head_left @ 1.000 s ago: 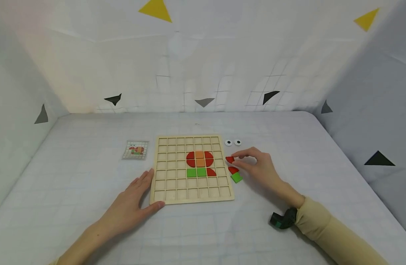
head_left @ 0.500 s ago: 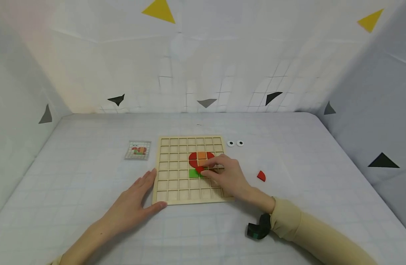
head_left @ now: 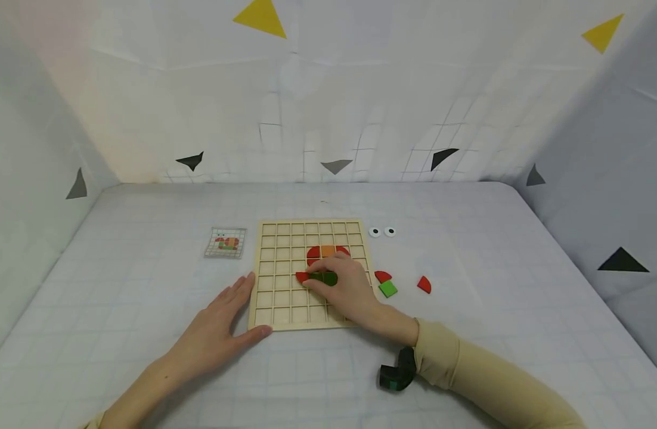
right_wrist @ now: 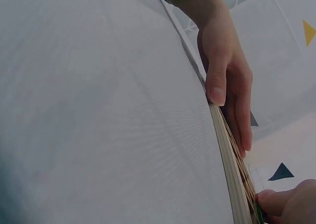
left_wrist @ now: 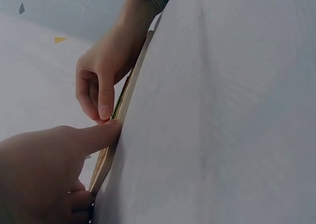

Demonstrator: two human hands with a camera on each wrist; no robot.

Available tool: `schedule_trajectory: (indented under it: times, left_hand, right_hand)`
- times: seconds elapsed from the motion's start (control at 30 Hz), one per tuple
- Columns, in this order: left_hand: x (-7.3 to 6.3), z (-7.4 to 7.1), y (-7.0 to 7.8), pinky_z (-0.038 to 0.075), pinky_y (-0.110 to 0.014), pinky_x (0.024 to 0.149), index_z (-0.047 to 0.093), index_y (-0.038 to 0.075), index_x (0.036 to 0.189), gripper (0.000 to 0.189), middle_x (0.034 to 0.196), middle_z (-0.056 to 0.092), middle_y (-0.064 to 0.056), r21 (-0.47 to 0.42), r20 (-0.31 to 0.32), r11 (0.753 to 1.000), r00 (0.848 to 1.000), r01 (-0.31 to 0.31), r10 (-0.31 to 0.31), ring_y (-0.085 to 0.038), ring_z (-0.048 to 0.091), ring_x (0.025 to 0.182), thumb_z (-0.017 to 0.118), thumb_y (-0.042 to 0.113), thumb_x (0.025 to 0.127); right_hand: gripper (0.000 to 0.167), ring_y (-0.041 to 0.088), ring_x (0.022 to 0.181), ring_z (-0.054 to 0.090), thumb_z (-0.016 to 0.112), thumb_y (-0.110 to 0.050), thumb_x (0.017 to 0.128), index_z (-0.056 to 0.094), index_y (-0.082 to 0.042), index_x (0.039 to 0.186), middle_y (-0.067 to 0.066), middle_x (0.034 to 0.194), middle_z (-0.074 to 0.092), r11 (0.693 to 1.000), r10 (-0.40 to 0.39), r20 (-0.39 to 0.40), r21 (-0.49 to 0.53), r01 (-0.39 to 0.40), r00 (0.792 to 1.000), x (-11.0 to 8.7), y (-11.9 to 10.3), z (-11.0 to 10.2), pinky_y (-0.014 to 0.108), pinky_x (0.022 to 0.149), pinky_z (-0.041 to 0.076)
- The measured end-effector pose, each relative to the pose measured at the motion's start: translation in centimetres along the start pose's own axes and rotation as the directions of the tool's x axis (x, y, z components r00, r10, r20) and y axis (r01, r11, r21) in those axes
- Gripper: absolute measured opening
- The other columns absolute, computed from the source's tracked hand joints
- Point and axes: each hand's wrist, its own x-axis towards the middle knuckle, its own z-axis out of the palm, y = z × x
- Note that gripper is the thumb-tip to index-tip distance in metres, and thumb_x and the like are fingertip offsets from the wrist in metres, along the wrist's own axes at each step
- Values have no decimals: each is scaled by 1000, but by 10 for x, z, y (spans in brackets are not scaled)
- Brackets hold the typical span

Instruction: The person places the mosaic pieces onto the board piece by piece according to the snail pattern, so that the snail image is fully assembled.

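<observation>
Our right grip (head_left: 347,287) has moved its pinched red piece (head_left: 301,277) left, beside the green squares (head_left: 330,278) on the board (head_left: 282,299), apparently extending that row, while our left grip (head_left: 213,326), unclamped, touches the edge.

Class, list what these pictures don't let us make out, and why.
Head view: cells of the board beneath the right hand, which covers them.
Head view: fine detail on the card, too small.
Left wrist view: the board's layout, seen nearly edge-on.
Right wrist view: the rest of the right hand, cut off by the right edge.
</observation>
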Motion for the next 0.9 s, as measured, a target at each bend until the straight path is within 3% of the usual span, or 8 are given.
schedule_trajectory:
  times: [0.27, 0.63, 0.9]
  left_hand:
    - [-1, -1, 0, 31, -70, 109, 21, 19, 161, 97, 164, 27, -12, -4, -3, 1000, 1000, 3, -3, -42, 28, 148, 58, 71, 88]
    - [0, 1, 0, 31, -70, 109, 20, 21, 161, 97, 164, 27, -11, -12, -4, 1000, 1000, 2, -2, -42, 28, 148, 58, 71, 87]
    - [0, 2, -1, 32, -68, 110, 21, 20, 161, 96, 164, 28, -11, -6, -19, 1000, 1000, -18, 18, -41, 29, 148, 58, 70, 88]
  right_hand:
    - [22, 7, 94, 60, 84, -21, 82, 77, -15, 103, -8, 96, 74, 994, -105, 39, -14, 106, 994, 0, 5, 2, 27, 84, 52]
    - [21, 10, 94, 60, 82, -18, 84, 76, -14, 104, -5, 97, 75, 987, -155, 37, -35, 157, 987, -2, 5, 1, 27, 82, 53]
    - [23, 10, 96, 61, 83, -19, 84, 76, -14, 105, -6, 99, 75, 988, -147, 36, -41, 148, 988, -1, 5, 1, 28, 83, 54]
